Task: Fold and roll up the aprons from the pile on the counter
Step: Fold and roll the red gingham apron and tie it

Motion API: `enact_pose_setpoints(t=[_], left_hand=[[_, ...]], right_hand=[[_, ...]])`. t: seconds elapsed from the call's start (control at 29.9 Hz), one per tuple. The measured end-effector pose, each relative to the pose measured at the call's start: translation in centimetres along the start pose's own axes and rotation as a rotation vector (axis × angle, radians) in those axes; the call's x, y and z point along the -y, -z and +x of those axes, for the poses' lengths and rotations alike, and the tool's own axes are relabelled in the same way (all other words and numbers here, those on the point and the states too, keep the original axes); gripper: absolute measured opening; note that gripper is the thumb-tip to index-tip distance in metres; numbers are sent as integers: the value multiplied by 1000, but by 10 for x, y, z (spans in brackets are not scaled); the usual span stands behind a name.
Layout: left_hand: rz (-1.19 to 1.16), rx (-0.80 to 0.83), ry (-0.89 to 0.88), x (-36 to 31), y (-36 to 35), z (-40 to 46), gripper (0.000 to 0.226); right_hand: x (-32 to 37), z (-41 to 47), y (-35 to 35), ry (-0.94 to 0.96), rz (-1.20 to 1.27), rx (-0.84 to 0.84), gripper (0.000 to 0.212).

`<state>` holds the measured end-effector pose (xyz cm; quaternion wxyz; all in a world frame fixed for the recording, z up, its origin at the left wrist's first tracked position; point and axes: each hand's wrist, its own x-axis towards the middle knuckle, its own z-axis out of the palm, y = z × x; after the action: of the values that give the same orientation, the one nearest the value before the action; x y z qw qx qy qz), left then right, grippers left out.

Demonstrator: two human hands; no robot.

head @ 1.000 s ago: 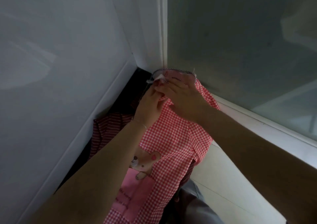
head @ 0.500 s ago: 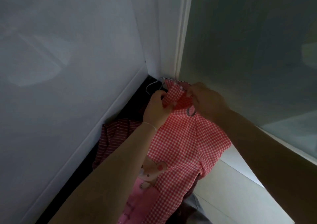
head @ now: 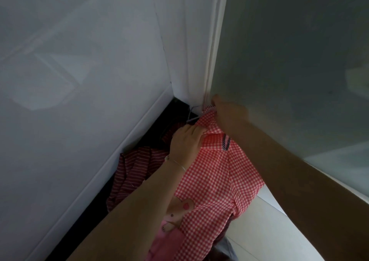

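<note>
- Setting: we note a dim corner where a pale wall [head: 79, 81] on the left meets a frosted glass panel [head: 299, 61] on the right, with a white frame strip [head: 213, 51] between them; a dark worktop [head: 99, 206] runs along the foot of the wall, largely covered.
- Red-and-white checked apron [head: 215, 177]: held up in the corner, hanging down toward the bottom edge, where it is cut off. A pink patch and a cartoon animal motif on its front are partly hidden behind the left forearm.
- Left hand [head: 185, 141]: fingers curled into the checked cloth near its top; a thin bracelet [head: 177, 164] sits at the wrist.
- Right hand [head: 225, 113]: gripping the apron's top edge against the corner; its fingertips are hidden from us.
- Dark red striped apron [head: 135, 171]: crumpled on the worktop beside the wall, partly behind the checked one.
- Thin pale cord or wire [head: 191, 113] near the top edge: we cannot identify it.
</note>
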<state>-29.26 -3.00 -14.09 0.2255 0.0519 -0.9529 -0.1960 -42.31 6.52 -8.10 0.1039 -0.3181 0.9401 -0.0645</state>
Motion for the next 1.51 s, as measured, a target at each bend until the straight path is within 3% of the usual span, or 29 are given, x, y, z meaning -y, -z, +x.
enact_pose_setpoints(t=[0.1, 0.2, 0.23, 0.3, 0.37, 0.44, 0.57, 0.64, 0.77, 0.84, 0.9, 0.94, 1.07, 1.14, 1.24, 1.31, 1.41, 1.47, 1.51], left_hand=[[-54, 30, 45, 6, -3, 0, 23], [-146, 171, 205, 5, 1, 9, 25], [-175, 243, 290, 6, 3, 13, 22], [-271, 364, 433, 9, 7, 21, 20], [-420, 414, 527, 13, 12, 26, 15], [-517, 403, 589, 16, 11, 33, 13], [-664, 440, 778, 23, 7, 44, 18], [-691, 448, 818, 22, 9, 46, 23], [-691, 492, 762, 19, 13, 48, 45], [-539, 657, 699, 12, 13, 51, 37], [-441, 724, 656, 12, 8, 50, 33], [-439, 710, 679, 13, 6, 49, 31], [-533, 596, 805, 35, -6, 55, 35], [-556, 644, 858, 36, -6, 59, 42], [-604, 708, 894, 36, -8, 64, 43], [-555, 703, 881, 32, -9, 72, 42], [-392, 749, 793, 25, -5, 80, 43], [-321, 675, 705, 22, 1, 74, 39], [-332, 562, 692, 23, 3, 67, 34]], right_hand=[[-1, -6, 0, 20, 93, -97, 33], [1, -27, -1, 403, 216, -459, 32], [0, -34, -3, 548, 199, -482, 38], [-5, -44, -11, 680, 86, -276, 64], [-13, -45, -20, 647, -92, -56, 94], [-21, -41, -26, 615, -216, 5, 105], [-20, -24, -23, 547, -250, -162, 65], [-15, -13, -17, 539, -236, -158, 58], [5, 2, 1, 516, -183, -83, 36], [14, 6, 5, 469, -286, -61, 31], [20, 11, 7, 386, -308, -75, 30], [23, 12, 7, 362, -241, -122, 30], [29, -29, -20, 434, 172, -586, 22], [32, -78, -51, 541, 235, -509, 20], [40, -139, -106, 745, -31, -163, 29], [46, -155, -132, 745, -146, 3, 46], [50, -143, -145, 674, -155, 99, 68], [48, -126, -145, 596, -157, 143, 74], [47, -118, -144, 559, -172, 172, 76]])
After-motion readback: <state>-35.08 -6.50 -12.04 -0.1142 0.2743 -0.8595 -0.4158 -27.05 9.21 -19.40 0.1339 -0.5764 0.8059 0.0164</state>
